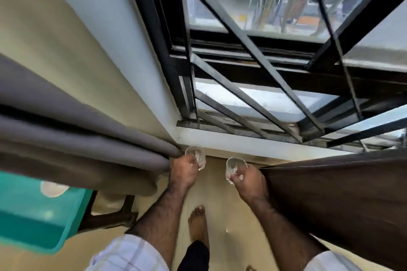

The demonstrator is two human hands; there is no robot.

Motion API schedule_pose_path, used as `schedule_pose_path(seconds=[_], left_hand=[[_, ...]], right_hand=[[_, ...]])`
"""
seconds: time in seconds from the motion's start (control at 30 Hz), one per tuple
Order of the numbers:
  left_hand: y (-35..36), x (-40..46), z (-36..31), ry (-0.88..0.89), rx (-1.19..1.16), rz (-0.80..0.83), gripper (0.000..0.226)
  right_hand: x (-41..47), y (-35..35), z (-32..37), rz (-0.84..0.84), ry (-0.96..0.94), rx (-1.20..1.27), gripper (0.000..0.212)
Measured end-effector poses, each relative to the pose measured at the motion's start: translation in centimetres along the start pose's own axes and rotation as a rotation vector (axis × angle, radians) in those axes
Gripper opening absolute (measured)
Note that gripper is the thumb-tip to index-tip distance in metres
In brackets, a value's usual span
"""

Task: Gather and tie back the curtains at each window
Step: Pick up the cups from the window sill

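A grey curtain [83,138] hangs in folds at the left of the window, and a dark brown curtain [334,200] hangs at the right. My left hand [185,171] is closed on a thin clear loop, a tie-back [195,154], right at the grey curtain's inner edge. My right hand [246,180] grips a second clear loop [235,164] beside the brown curtain's inner edge. Both hands are held low below the white sill [253,141], a short way apart.
The window [253,55] has black diagonal bars and a dark frame. A teal plastic tub [35,215] sits at the lower left on a dark wooden stand [110,218]. My bare foot [198,222] rests on the cream floor between my arms.
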State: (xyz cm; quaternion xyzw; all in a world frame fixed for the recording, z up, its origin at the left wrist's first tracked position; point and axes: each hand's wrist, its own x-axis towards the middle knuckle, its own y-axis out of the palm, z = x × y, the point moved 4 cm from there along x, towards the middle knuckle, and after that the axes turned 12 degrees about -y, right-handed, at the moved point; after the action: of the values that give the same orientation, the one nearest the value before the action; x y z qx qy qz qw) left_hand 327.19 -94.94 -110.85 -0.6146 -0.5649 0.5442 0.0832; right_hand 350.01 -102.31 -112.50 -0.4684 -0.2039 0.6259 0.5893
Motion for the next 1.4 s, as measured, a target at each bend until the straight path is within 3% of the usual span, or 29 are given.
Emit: schedule_pose_path(seconds=[0.17,0.33,0.43,0.57,0.7,0.8,1.0,1.17,1.4], left_hand=[[-4.5,-9.2,0.0,-0.03,-0.097,-0.013,0.021],[-8.7,-18.0,2.3,-0.071,-0.151,-0.096,0.055],[-11.4,-22.5,5.2,-0.111,-0.168,-0.172,0.056],[-16.1,-26.9,10.9,-0.165,-0.186,-0.223,0.044],[-22.3,-29.5,18.4,-0.17,-0.219,-0.272,0.046],[-26.7,-30.6,24.3,-0.167,-0.276,-0.309,0.059],[-35.6,-28.7,37.5,-0.177,-0.323,-0.346,0.11],[-41.9,-27.4,44.1,-0.161,-0.244,-0.292,0.102],[-47.3,-23.1,47.4,-0.104,-0.224,-0.302,0.089]], right_hand=[[-6.3,-5.1,3.0,-0.049,-0.06,0.092,0.034],[-13.0,-9.0,5.9,-0.07,-0.097,0.024,0.059],[-17.0,-9.7,8.7,-0.02,-0.191,0.035,0.07],[-21.6,-9.3,14.3,0.061,-0.308,0.062,0.055],[-25.8,-7.2,21.7,0.112,-0.351,0.081,0.039],[-28.5,-5.0,27.9,0.123,-0.366,0.136,0.046],[-31.9,2.7,41.8,0.132,-0.386,0.144,0.096],[-33.2,8.2,51.1,0.185,-0.433,0.036,0.087],[-30.9,12.5,58.4,0.218,-0.489,0.025,0.087]])
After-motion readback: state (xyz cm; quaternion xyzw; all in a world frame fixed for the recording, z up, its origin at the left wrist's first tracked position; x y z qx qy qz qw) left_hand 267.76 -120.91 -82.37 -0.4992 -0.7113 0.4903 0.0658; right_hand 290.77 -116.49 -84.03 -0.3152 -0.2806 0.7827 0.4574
